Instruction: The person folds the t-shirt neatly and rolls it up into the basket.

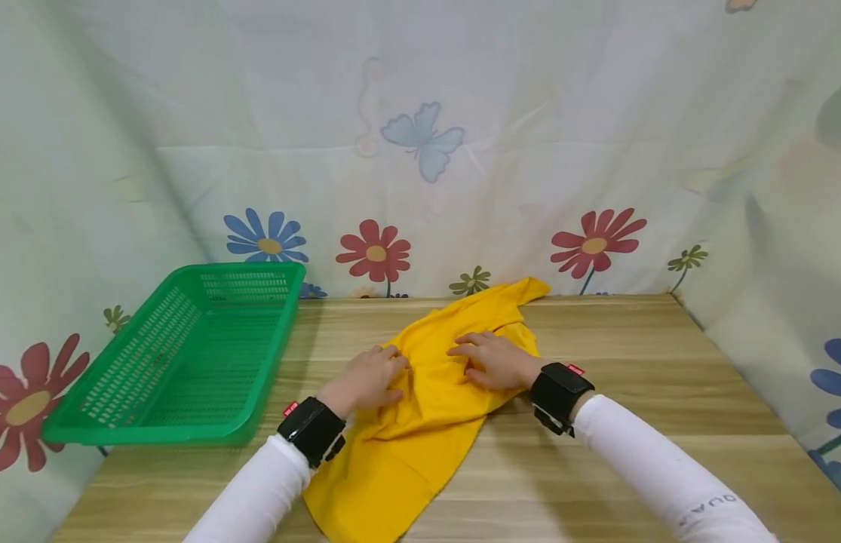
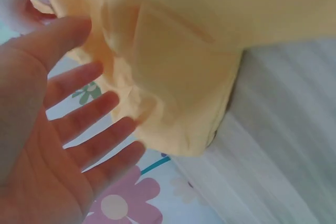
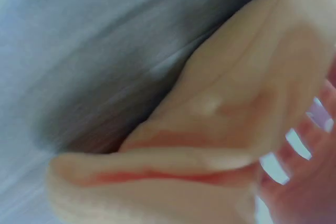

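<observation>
A yellow cloth point(image 1: 413, 467) lies rumpled and stretched diagonally over the wooden table, with folds around its middle. My left hand point(image 1: 372, 377) is at the cloth's left edge, fingers relaxed and fingertips right at the fabric. In the left wrist view, this left hand point(image 2: 58, 140) has spread, nearly straight fingers beside the draped cloth point(image 2: 173, 72). Over the upper right part of the cloth is my right hand point(image 1: 491, 360), its fingers loosely spread. The right wrist view has folded cloth point(image 3: 226, 98) close up, with the right hand's fingers point(image 3: 310, 177) partly cut off.
A green plastic basket point(image 1: 189, 434) with perforated sides stands at the left of the wooden table point(image 1: 617, 467). A curtain point(image 1: 515, 188) printed with flowers and a butterfly hangs behind the table and along both sides. The cloth's far corner reaches the table's back edge.
</observation>
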`<state>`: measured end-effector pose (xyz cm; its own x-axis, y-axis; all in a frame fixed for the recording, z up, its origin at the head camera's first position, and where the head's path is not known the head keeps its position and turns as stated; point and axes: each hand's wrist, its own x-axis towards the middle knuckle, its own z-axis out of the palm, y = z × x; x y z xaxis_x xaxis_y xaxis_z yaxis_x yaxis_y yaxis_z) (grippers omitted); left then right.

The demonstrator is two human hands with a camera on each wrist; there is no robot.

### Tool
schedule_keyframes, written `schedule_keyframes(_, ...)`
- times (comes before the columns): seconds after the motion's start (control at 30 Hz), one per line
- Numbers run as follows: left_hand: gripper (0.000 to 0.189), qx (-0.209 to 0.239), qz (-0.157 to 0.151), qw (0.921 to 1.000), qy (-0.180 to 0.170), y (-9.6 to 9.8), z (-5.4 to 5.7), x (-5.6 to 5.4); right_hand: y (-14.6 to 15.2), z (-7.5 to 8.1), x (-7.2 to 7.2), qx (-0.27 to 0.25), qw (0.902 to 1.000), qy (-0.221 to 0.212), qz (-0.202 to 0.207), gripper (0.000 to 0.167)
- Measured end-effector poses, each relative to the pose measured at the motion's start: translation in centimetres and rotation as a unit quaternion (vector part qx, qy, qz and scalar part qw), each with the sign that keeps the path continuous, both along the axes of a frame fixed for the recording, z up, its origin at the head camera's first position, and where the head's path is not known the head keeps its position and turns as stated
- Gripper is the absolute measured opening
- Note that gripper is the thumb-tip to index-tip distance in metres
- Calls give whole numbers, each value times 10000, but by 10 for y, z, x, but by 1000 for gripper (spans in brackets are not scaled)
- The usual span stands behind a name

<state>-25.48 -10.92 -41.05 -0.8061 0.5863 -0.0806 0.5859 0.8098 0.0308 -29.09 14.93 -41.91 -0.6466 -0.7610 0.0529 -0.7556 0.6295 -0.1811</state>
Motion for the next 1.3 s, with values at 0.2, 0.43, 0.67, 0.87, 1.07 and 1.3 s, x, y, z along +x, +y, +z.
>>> schedule_keyframes(0.2, 64, 171, -165, 9997, -56, 2, 4, -11, -15, 7, 27, -79, 9991, 203, 358, 56)
schedule_keyframes(0.43, 62, 155, -250, 9983, -497, 7, -5, -20, -23, 0, 50, 885, 9949, -449, 175, 74)
schedule_keyframes(0.67, 63, -88, 54, 9972, -743, 2, -11, -25, -13, -6, 45, 941, 9942, -519, 53, 69)
schedule_keyframes(0.87, 60, 62, 44, 9983, -576, -5, -11, -27, 4, -6, 36, 775, 9966, -269, 109, 67)
schedule_keyframes(1.07, 55, 189, 162, 9985, -488, -9, -11, -25, 19, -5, 30, 652, 9977, 163, 26, 65)
schedule_keyframes(1.3, 50, 213, 257, 9992, -242, -9, -13, -21, 35, -12, 19, 445, 9924, 1133, -187, 58)
